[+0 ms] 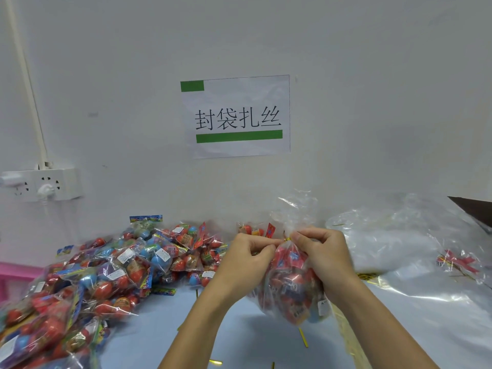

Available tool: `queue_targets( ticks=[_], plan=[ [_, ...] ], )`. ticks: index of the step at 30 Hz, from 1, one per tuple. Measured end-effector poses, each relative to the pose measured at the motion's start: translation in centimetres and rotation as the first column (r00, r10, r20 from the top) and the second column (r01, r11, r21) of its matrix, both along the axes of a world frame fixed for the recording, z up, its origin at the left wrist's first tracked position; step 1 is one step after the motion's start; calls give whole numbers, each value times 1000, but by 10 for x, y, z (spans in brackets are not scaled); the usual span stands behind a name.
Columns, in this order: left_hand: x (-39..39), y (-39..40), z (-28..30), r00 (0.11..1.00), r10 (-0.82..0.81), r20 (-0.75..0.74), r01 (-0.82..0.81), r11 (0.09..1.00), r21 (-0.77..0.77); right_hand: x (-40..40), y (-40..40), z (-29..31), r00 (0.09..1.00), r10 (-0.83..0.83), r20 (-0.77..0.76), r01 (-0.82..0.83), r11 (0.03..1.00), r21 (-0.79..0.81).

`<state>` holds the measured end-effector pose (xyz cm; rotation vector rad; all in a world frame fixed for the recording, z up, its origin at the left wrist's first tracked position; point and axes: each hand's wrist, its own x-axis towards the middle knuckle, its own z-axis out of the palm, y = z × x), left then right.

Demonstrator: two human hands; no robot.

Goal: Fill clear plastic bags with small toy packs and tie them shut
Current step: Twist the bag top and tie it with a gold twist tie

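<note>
1. Centrally, a clear plastic bag (291,286) stuffed with red and blue toy packs hung just above the pale blue table (239,328), its long axis upright, bulging body down, gathered neck up, loose crinkled top flaring toward the far wall.
2. Both hands pinched the neck: the left hand (249,258) and the right hand (323,255) each had fingers curled on a yellow twist tie (287,238) wrapped there.
3. Left lay a heap of loose toy packs (106,272); right, a stack of empty bags (386,241); a spare yellow tie (303,338) lay near.
</note>
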<state>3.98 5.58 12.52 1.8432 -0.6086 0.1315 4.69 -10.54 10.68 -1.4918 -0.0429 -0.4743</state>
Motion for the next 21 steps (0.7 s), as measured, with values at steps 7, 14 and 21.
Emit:
queue_targets(
  ticks=[7,14,21],
  plan=[
    [-2,-10,-5,986,-152,69,153,988,-7,0,-8,2,1000,-12,4,11,993,120],
    [11,-9,-12,984,180,-3,-179,974,-142,0,-29,5,998,64,1,-64,993,95],
    [16,2,-36,725,-386,-571,235,917,-322,-2,-48,8,990,139,32,-143,973,180]
  ],
)
